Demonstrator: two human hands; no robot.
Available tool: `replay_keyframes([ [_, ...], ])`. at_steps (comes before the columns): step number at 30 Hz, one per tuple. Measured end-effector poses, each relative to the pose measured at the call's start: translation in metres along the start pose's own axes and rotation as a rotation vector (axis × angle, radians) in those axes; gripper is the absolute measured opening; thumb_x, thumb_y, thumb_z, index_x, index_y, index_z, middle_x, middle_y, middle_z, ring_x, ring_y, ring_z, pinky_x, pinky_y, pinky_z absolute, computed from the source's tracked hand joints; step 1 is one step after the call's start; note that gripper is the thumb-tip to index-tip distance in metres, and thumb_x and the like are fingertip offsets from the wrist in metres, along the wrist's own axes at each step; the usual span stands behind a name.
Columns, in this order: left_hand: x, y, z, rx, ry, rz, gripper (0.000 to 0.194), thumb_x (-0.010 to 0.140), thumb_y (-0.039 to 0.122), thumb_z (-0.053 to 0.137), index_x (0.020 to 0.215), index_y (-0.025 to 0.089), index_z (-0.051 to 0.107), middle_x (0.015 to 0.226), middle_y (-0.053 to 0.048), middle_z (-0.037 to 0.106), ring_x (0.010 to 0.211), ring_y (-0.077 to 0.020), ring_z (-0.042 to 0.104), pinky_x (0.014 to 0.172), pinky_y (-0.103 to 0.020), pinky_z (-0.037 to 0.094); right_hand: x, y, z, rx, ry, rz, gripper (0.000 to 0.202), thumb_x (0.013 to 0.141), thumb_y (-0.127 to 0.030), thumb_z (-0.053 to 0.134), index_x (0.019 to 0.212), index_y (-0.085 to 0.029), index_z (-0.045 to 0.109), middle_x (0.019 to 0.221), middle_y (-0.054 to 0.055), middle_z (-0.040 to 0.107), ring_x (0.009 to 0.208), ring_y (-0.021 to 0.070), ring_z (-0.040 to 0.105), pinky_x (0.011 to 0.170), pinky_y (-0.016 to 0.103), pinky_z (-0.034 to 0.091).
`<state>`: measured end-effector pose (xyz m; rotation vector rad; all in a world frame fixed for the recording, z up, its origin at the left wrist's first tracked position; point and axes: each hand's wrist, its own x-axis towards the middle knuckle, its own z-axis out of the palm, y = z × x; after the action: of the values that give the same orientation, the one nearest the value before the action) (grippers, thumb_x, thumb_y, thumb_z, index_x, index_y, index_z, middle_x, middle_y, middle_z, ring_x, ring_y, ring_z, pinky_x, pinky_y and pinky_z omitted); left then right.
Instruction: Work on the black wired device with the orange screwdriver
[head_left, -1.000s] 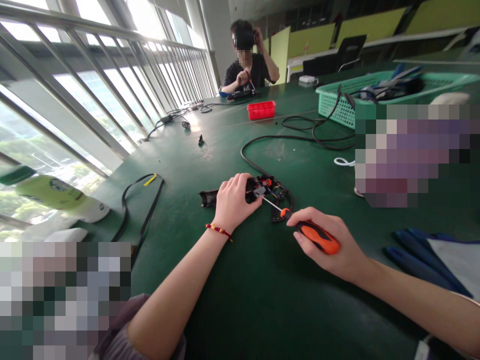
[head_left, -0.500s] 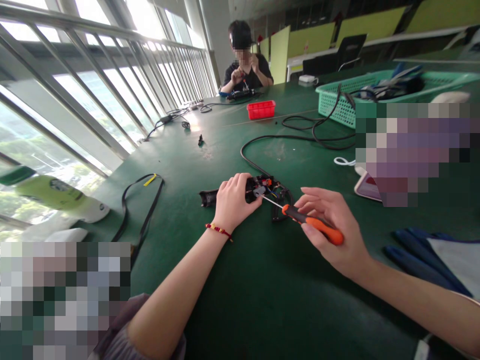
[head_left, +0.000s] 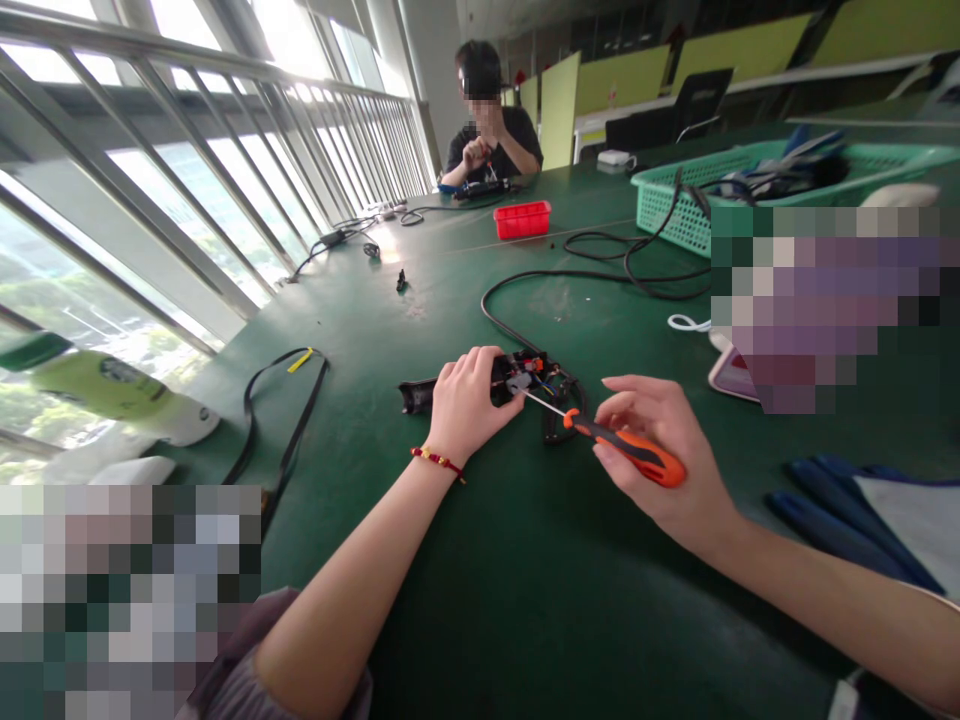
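Note:
My left hand [head_left: 471, 400] is wrapped round a black device [head_left: 418, 396] lying on the green table, its opened end showing red parts and thin wires. A black cable runs from that end. My right hand [head_left: 664, 450] holds an orange and black screwdriver [head_left: 637, 452] by its handle, fingers curved loosely round it. The screwdriver's shaft points left, and its tip meets the grey part [head_left: 517, 383] of the device beside my left thumb. What lies under my left palm is hidden.
A red tray [head_left: 523, 220] and a green basket [head_left: 675, 205] stand farther back. Blue and white gloves [head_left: 877, 510] lie at right, a black strap [head_left: 296, 440] and a bottle [head_left: 112, 385] at left. A person [head_left: 495, 135] sits at the far end.
The screwdriver handle has turned, and the fingers of my right hand have shifted round it. My left hand and the device have stayed put. The far person's raised hand has moved slightly.

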<state>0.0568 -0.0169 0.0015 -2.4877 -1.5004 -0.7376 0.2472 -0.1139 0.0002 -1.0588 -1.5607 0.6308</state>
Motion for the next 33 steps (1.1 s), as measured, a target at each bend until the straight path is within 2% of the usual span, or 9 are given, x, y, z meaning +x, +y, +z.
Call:
replay_keyframes([
  [4,-0.0001,-0.0007,0.0007,0.005,0.010,0.009,0.035,0.076,0.037,0.056,0.105,0.019,0.048,0.101,-0.004,0.061,0.093,-0.0216,0.058,0.082,-0.033,0.041,-0.0008,-0.0013,-0.0004,-0.012,-0.135,0.120,0.021,0.082,-0.020,0.054,0.103,-0.022,0.049,0.054,-0.008,0.048,0.040,0.0076,0.042,0.041,0.020,0.037],
  [7,-0.0001,-0.0008,0.0008,0.008,0.009,0.008,0.035,0.076,0.037,0.056,0.105,0.019,0.048,0.102,-0.004,0.061,0.093,-0.0214,0.058,0.082,-0.033,0.041,-0.0013,-0.0007,0.0005,0.004,-0.036,0.009,0.029,0.078,-0.016,0.057,0.106,-0.022,0.049,0.073,-0.002,0.058,0.060,0.0110,0.058,0.058,0.023,0.048],
  [10,-0.0001,-0.0007,0.0005,0.012,0.005,0.004,0.035,0.076,0.037,0.055,0.105,0.019,0.048,0.102,-0.004,0.061,0.093,-0.0211,0.058,0.082,-0.032,0.041,-0.0002,0.0004,0.0005,-0.002,0.047,-0.053,0.040,0.074,-0.013,0.059,0.111,-0.022,0.046,0.090,0.002,0.058,0.077,0.0140,0.060,0.067,0.026,0.049],
  [14,-0.0001,-0.0009,0.0006,0.011,0.003,0.009,0.035,0.076,0.038,0.055,0.105,0.019,0.048,0.102,-0.004,0.061,0.093,-0.0208,0.058,0.083,-0.032,0.041,0.0011,-0.0011,-0.0004,-0.041,-0.044,0.089,0.030,0.078,-0.019,0.057,0.106,-0.022,0.047,0.067,-0.005,0.052,0.048,0.0083,0.047,0.046,0.021,0.040],
  [16,-0.0001,-0.0009,0.0007,0.012,0.008,0.009,0.036,0.076,0.038,0.056,0.106,0.019,0.048,0.102,-0.004,0.061,0.093,-0.0209,0.058,0.083,-0.032,0.041,0.0009,-0.0017,0.0001,-0.057,-0.062,0.102,0.023,0.079,-0.020,0.056,0.101,-0.023,0.049,0.062,-0.006,0.051,0.045,0.0082,0.046,0.045,0.021,0.039],
  [21,0.0000,-0.0007,0.0007,0.013,0.006,0.007,0.035,0.076,0.038,0.055,0.105,0.019,0.048,0.102,-0.004,0.061,0.093,-0.0209,0.058,0.082,-0.032,0.041,0.0009,0.0012,0.0014,-0.033,0.103,-0.078,0.043,0.073,-0.014,0.061,0.111,-0.024,0.045,0.092,0.003,0.058,0.078,0.0156,0.060,0.071,0.029,0.050],
  [23,0.0001,-0.0005,0.0005,0.011,0.000,0.004,0.036,0.076,0.038,0.056,0.105,0.019,0.048,0.102,-0.004,0.061,0.093,-0.0210,0.058,0.082,-0.032,0.041,0.0010,0.0014,0.0006,-0.032,0.059,-0.016,0.045,0.073,-0.016,0.061,0.114,-0.024,0.043,0.086,0.001,0.057,0.069,0.0138,0.058,0.063,0.026,0.049],
  [27,0.0001,-0.0001,0.0002,0.009,-0.001,-0.002,0.036,0.076,0.038,0.056,0.105,0.019,0.048,0.102,-0.004,0.061,0.093,-0.0209,0.058,0.083,-0.032,0.041,-0.0002,-0.0012,-0.0010,-0.068,-0.066,0.119,0.021,0.081,-0.023,0.054,0.102,-0.023,0.050,0.056,-0.007,0.047,0.042,0.0076,0.041,0.042,0.020,0.036],
  [33,0.0001,-0.0003,0.0006,0.010,0.003,0.005,0.035,0.076,0.038,0.055,0.105,0.019,0.047,0.101,-0.004,0.061,0.092,-0.0210,0.058,0.082,-0.032,0.041,0.0001,-0.0003,0.0006,-0.064,0.056,-0.066,0.041,0.074,-0.018,0.063,0.111,-0.023,0.047,0.089,0.001,0.056,0.072,0.0128,0.059,0.068,0.025,0.049],
])
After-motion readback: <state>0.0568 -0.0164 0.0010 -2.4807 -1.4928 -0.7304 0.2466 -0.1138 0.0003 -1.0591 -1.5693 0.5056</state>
